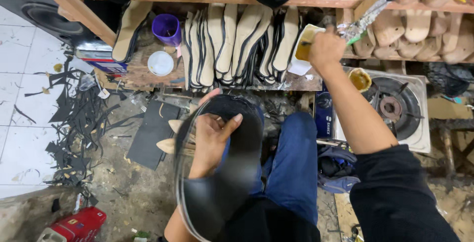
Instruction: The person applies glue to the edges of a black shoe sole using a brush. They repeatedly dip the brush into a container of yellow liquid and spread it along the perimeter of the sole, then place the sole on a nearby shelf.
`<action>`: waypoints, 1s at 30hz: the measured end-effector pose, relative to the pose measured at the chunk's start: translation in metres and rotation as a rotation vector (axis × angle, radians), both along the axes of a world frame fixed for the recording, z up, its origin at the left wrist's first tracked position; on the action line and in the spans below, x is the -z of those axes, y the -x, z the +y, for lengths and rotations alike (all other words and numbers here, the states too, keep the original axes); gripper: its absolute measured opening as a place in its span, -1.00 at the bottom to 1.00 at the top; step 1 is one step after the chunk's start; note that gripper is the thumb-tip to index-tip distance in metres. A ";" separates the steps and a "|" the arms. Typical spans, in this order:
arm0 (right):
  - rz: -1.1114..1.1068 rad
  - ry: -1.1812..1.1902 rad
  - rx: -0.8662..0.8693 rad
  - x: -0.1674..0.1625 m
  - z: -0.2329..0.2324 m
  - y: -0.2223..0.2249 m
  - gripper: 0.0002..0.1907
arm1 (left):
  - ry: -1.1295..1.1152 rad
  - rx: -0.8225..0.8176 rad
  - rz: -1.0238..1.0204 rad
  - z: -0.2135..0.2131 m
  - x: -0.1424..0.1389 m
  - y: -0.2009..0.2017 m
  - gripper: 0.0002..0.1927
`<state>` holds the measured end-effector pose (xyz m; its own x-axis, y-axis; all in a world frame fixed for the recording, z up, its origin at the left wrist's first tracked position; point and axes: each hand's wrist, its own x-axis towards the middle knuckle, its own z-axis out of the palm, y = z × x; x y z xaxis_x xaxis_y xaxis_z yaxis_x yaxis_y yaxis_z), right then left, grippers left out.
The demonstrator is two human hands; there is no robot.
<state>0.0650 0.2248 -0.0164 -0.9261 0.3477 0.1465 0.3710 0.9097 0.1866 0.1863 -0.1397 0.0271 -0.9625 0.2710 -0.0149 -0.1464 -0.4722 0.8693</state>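
My left hand (212, 141) grips a black shoe sole (232, 173) with a pale rim, held over my lap in blue jeans (294, 163). My right hand (326, 49) reaches out to the low wooden shelf and holds a glue-smeared brush (368, 17) beside a white container of yellow glue (305, 44). A row of cream insoles with black edges (237, 44) stands upright on the shelf just left of that container.
A purple cup (167, 29) and a white lid (160, 63) sit on the shelf at left. A gas stove (395, 109) with a small glue tin (360, 79) is at right. Black scraps (74, 118) litter the floor; a red can (76, 224) lies bottom left.
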 end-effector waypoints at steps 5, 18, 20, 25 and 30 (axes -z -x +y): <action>-0.223 -0.046 -0.059 -0.006 -0.007 0.013 -0.78 | 0.112 -0.124 -0.064 -0.005 0.007 0.001 -0.55; 0.378 0.129 -0.238 -0.068 -0.016 -0.139 -0.83 | -0.332 0.053 -0.314 0.033 0.016 0.006 -0.85; 0.497 0.420 -0.169 -0.082 -0.037 -0.168 -0.79 | -0.278 -0.016 -0.350 0.043 0.013 0.003 -0.77; 0.741 0.919 -0.367 -0.096 -0.109 -0.220 -0.80 | -0.200 0.061 -0.054 0.051 0.024 -0.011 -0.78; 0.707 0.873 -0.347 -0.107 -0.135 -0.237 -0.78 | -0.122 0.204 -0.002 0.047 0.026 -0.028 -0.76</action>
<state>0.3024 0.0900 0.0902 -0.7993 0.3298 0.5023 -0.1503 0.6996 -0.6985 0.2143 -0.0930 0.0008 -0.8874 0.4600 0.0286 -0.2510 -0.5342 0.8072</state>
